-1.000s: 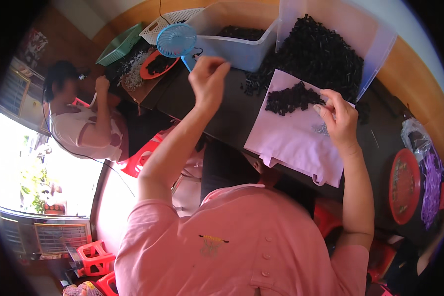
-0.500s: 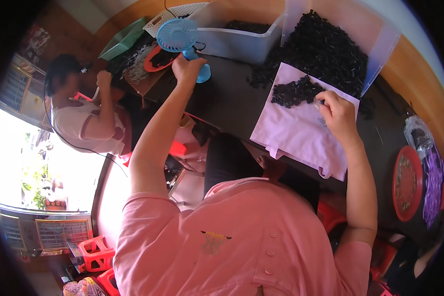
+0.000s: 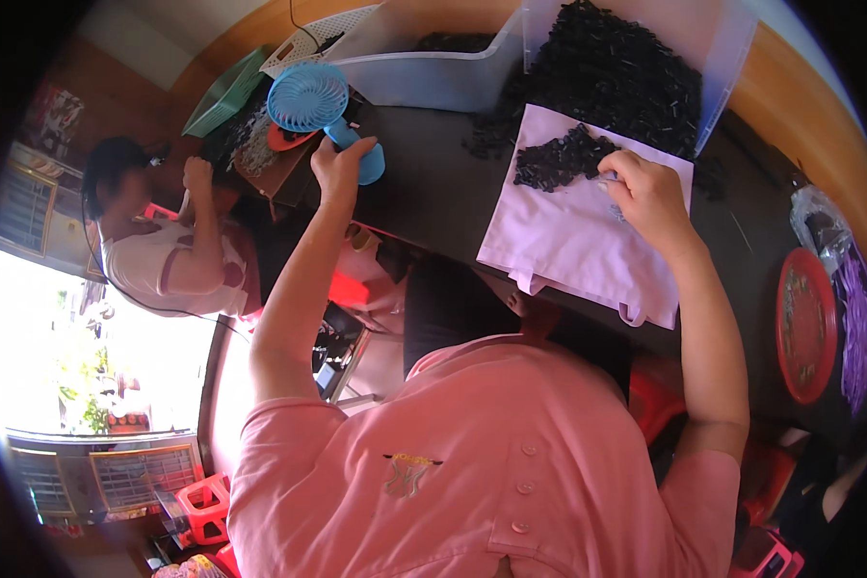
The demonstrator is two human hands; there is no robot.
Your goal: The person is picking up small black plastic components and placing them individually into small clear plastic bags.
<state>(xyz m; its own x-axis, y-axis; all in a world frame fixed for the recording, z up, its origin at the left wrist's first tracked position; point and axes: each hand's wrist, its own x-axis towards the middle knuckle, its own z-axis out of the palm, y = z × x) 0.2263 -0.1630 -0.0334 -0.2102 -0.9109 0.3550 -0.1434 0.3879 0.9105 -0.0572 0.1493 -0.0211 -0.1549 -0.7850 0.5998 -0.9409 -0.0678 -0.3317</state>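
My left hand (image 3: 336,175) is closed round the handle of a small blue desk fan (image 3: 308,97), its round head tilted up to the left above the dark table. A lilac cloth tote bag (image 3: 573,231) lies flat on the table in front of me, handles toward me. On its far part sits a small heap of short black pieces (image 3: 561,160). Over the right side of this heap my right hand (image 3: 653,200) is closed, thumb and fingertips pinched together. What they hold, if anything, is too small to make out. A few tiny greyish bits lie on the cloth beside this hand.
A clear bin (image 3: 732,72) behind the bag spills a large pile of black pieces (image 3: 626,77). Left of it stands another clear bin (image 3: 424,79). A red tray (image 3: 805,326) and purple strips (image 3: 853,337) lie at right. Another person (image 3: 178,246) sits at left.
The blue fan has moved left and a little toward me in my left hand. My right hand stays pinched at the heap. The whole view has shifted slightly.
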